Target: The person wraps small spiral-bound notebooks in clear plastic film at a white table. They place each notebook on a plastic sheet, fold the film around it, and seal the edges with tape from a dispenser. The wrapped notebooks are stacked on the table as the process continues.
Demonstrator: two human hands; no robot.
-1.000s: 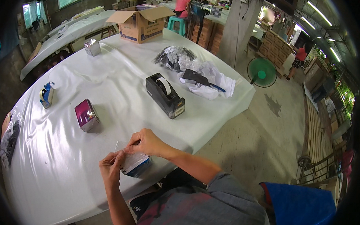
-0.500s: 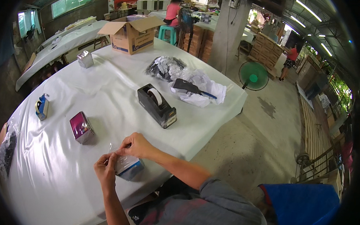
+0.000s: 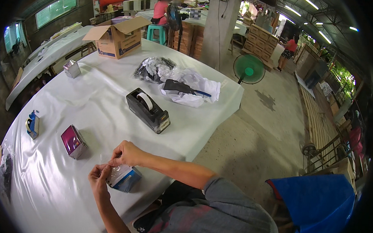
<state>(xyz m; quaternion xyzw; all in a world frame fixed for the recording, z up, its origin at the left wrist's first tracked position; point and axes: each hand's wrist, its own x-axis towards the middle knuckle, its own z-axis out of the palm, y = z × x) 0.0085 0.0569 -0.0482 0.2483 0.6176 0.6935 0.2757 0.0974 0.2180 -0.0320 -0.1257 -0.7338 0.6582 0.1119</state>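
Close to the table's near edge sits a small blue and white box (image 3: 128,183) with clear plastic film (image 3: 102,158) over its top. My left hand (image 3: 99,177) pinches the film at the box's left side. Fingers of my right hand (image 3: 126,154) are closed on the same film, meeting the left fingertips just above the box. To the left stands a plastic-wrapped block with a purple top (image 3: 73,141). Beyond my hands is a black tape dispenser (image 3: 148,110) with a white roll.
A blue hand tape dispenser (image 3: 33,125) lies at the left. Farther back are a silvery wrapped block (image 3: 72,68), an open cardboard carton (image 3: 120,42) and crumpled plastic bags (image 3: 189,96) under a black, blue-handled item (image 3: 180,87). A green fan (image 3: 249,70) stands past the table's right edge.
The whole view has shifted, so the table's things appear farther left. Both hands remain pinched on the film, and more of the box's top shows beneath them.
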